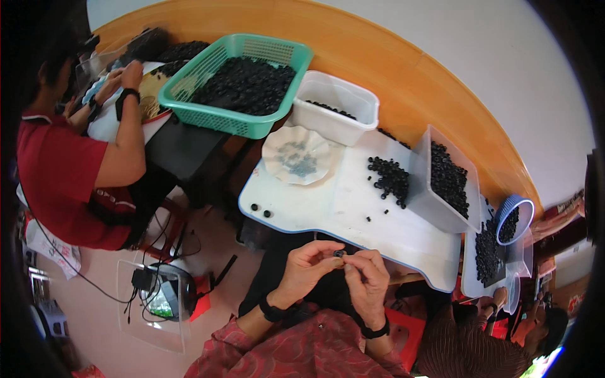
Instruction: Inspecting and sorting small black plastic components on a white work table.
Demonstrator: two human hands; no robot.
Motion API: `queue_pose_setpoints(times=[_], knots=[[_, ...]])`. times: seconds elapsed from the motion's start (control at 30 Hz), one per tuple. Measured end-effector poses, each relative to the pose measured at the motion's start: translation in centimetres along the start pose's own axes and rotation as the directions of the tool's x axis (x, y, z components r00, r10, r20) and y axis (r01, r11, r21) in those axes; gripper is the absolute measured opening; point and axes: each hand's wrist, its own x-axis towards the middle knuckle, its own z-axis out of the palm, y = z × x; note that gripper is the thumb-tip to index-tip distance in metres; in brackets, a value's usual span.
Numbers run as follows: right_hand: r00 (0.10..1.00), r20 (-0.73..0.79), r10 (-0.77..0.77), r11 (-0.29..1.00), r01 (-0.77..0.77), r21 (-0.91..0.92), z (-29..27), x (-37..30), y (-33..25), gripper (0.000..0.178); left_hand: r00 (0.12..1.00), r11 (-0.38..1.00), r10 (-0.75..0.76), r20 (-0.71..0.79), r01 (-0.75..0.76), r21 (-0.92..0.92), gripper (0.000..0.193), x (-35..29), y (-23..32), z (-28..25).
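Both my hands meet over my lap, just below the table's near edge. Between the thumb and forefinger of my left hand (305, 268) is a small round black part (339, 253). My right hand (368, 280) is closed in a pinch right beside that part; what its fingertips hold, if anything, is too small to make out. On the white table (302, 211) a scalloped white dish (275, 143) carries small clear bluish pieces. Two black parts (267, 213) sit near the left corner. A loose heap of black parts (392, 179) lies farther right.
A green basket (246, 127) and two plastic bins, one white (331, 125) and one clear (428, 200), hold black parts. At right, a blue basket (515, 203) lies tipped beside more parts. One person in red (69, 183) works at left; another in dark stripes (472, 343) sits at right.
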Motion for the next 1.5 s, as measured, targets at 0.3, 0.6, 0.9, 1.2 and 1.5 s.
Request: queue_pose_setpoints(times=[0.3, 0.6, 0.9, 1.2, 1.5], knots=[[0.979, 0.094, 0.181, 0.961, -0.197, 0.196, -0.7, 0.1, 1.2, 0.018, 0.996, 0.997, -0.061, 0.06, 0.058, 0.042, 0.025, 0.5, -0.6, -0.8], [0.968, 0.127, 0.216, 0.923, -0.245, 0.298, -0.4, 0.6, 0.9, 0.02, 0.994, 0.987, -0.106, 0.027, 0.108, -0.117, 0.024, 0.8, -1.2, -0.8], [0.993, 0.093, 0.074, 0.962, -0.096, 0.256, 0.0, 0.4, 1.3, 0.024, 0.991, 0.937, -0.124, 0.049, 0.133, -0.323, 0.026, 1.2, -1.5, -0.9], [0.995, 0.07, 0.073, 0.965, -0.088, 0.246, 0.1, 0.4, 0.9, 0.023, 0.99, 0.902, -0.126, 0.057, 0.139, -0.409, 0.028, 1.0, -1.3, -0.9], [0.998, 0.06, 0.022, 0.992, -0.029, 0.12, 0.0, 0.7, 0.6, 0.02, 0.991, 0.97, -0.13, 0.017, 0.13, -0.205, 0.028, 0.7, -0.9, -1.0]])
